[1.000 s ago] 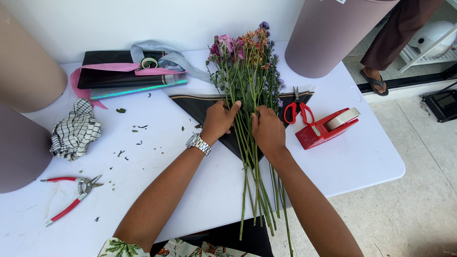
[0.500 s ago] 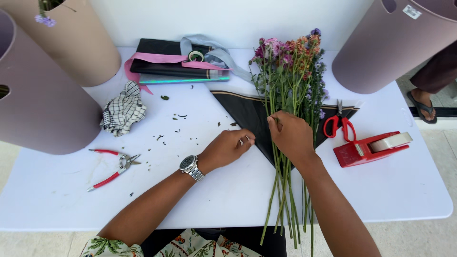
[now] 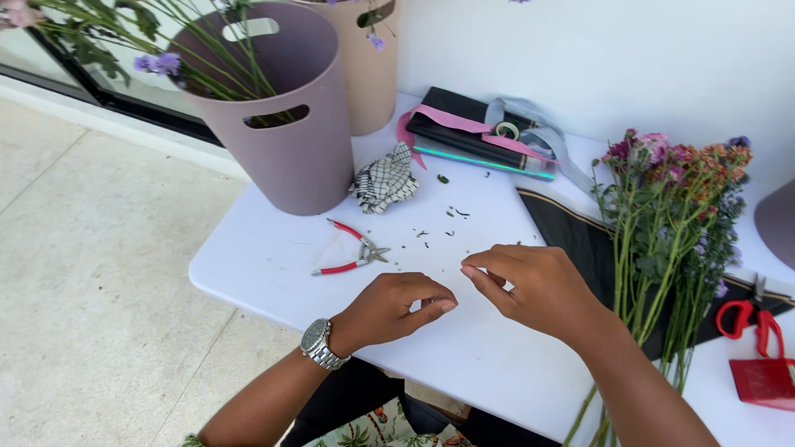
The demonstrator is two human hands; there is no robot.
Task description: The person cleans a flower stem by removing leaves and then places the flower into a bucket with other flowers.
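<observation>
Green-stemmed mixed flower bunch (image 3: 662, 240) lies just right of right hand (image 3: 538, 290); light, floppy, fragile—grasp mid-stems. Left hand (image 3: 393, 306) and right loosely curled, holding nothing visible.

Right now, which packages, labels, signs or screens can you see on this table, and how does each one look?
No labels, signs or screens show.
Stack of flat packs: at the table's back edge, long and dark, with a teal edge and pink ribbon over it.
Red tape dispenser: at the right edge, boxy, partly cut off.
</observation>
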